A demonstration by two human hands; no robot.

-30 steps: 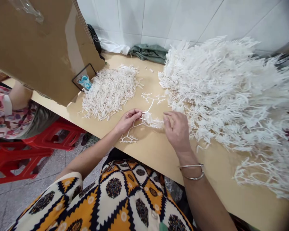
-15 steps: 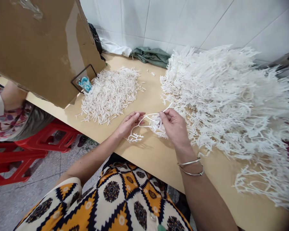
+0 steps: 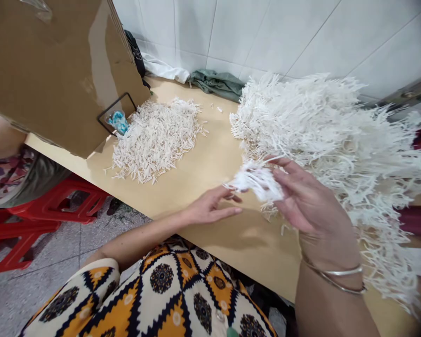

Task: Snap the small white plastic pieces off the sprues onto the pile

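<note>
Heap of branched white stems [image 3: 337, 131], right half of frame: judged by bulk, most is not yet worked. Loose-piece pile [image 3: 154, 135], upper centre-left: the smaller, finished share. Right hand [image 3: 308, 201], centre-right, pinches a white tuft [image 3: 257, 180]. Left hand [image 3: 210, 208], centre, is flat, fingers spread, empty.

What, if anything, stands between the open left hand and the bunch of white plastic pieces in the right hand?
Nothing visible. The left hand is open, close beside the bunch of white plastic pieces held by the right hand; only bare tan tabletop shows between.

Bright even light, soft shadows on table [image 3: 210, 164], motion-blurred right hand [image 3: 308, 196], wide-angle edge distortion
</note>
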